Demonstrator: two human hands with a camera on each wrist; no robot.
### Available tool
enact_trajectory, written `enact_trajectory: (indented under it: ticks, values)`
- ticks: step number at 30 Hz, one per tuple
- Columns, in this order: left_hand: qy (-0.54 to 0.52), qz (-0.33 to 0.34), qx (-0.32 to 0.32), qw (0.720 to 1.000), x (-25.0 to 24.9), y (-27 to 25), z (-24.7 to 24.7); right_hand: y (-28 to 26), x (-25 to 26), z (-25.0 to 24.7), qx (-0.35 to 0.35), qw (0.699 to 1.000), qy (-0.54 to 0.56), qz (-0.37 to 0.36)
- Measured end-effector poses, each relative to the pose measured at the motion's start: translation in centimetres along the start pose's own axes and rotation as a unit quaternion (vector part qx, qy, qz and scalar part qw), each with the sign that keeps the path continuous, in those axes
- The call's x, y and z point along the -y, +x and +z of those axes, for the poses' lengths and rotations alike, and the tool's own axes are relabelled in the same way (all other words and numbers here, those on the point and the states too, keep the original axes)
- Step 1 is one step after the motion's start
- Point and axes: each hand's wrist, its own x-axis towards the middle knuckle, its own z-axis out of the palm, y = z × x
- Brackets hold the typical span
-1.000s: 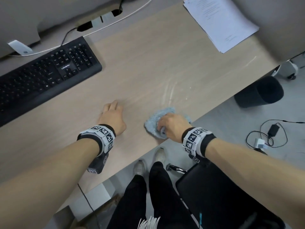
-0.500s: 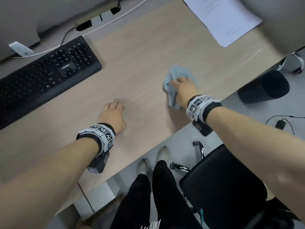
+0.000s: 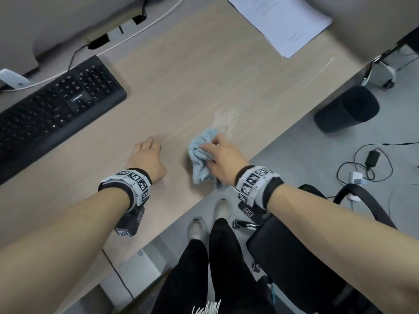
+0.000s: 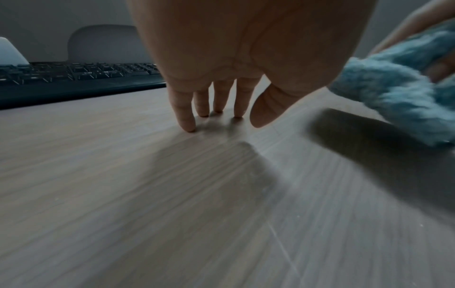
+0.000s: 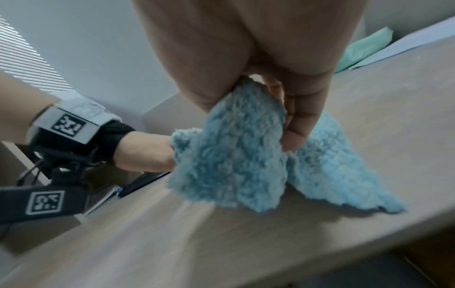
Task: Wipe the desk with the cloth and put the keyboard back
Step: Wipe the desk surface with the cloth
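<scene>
The right hand (image 3: 223, 158) is gripping a fluffy light-blue cloth (image 3: 200, 152), thumb and fingers curled round a bunched fold of it, and is pressing it onto the desk (image 3: 181, 71) close to the near edge, at about 5 o'clock from the middle of the desktop. In the right wrist view the cloth (image 5: 236, 155) is hanging from under the palm and spreading onto the wood on both sides of the fingers (image 5: 299, 124). A faint wet streak is showing on the desk just past the cloth, toward 1 o'clock. The left hand (image 3: 147, 158) is resting beside the cloth at its 9 o'clock, near it but apart, holding nothing; in the left wrist view its fingers (image 4: 187, 115) are reaching almost straight down, close together, with their tips touching the wood, and the thumb is hanging free. The black keyboard (image 3: 54, 109) is lying at an angle at about 10 o'clock from the left hand, well apart from both hands, pushed up toward the far left of the desk with its cable running back behind it. A stack of white paper sheets (image 3: 281, 21) is sitting at the far right of the desk, at about 1 o'clock from the cloth. On the floor at 3 o'clock a dark bin (image 3: 347, 108) is standing, and a black chair (image 3: 294, 257) is at 6 o'clock by the person's legs.
</scene>
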Motion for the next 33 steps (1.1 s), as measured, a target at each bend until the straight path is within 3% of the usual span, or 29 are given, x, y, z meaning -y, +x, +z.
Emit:
enact_trajectory:
  ticks: [5,9,15,19,22,26,29,33]
  values:
    - [0.0,0.008,0.003,1.0,-0.2,0.0,0.1,0.7,0.9,3.3,0.04,0.998,-0.056,-0.005]
    - [-0.004,0.036,-0.016,0.999,-0.8,-0.2,0.3,-0.4,-3.3,1.4,0.0,0.991,-0.036,0.133]
    - [-0.001,0.07,-0.024,0.997,-0.8,0.0,0.2,-0.9,-8.4,-3.8,-0.091,0.953,-0.018,0.29]
    - [0.038,0.077,-0.022,0.996,-0.8,0.3,-0.1,2.3,-5.7,-4.2,-0.107,0.979,-0.019,0.17]
    - [0.054,0.073,0.003,0.996,-0.8,0.8,-0.7,5.3,-2.5,-2.7,-0.077,0.993,-0.035,0.079]
    - [0.056,0.068,0.008,0.996,-1.0,1.7,-1.7,9.6,-0.1,-0.9,-0.014,0.993,-0.115,0.015]
    - [0.053,0.064,0.004,0.997,-1.3,2.2,-2.0,12.2,0.2,-1.5,-0.006,0.995,-0.099,0.022]
    - [0.028,0.055,0.014,0.998,-1.3,3.3,-2.6,13.0,-2.7,-3.9,-0.045,0.994,-0.064,0.071]
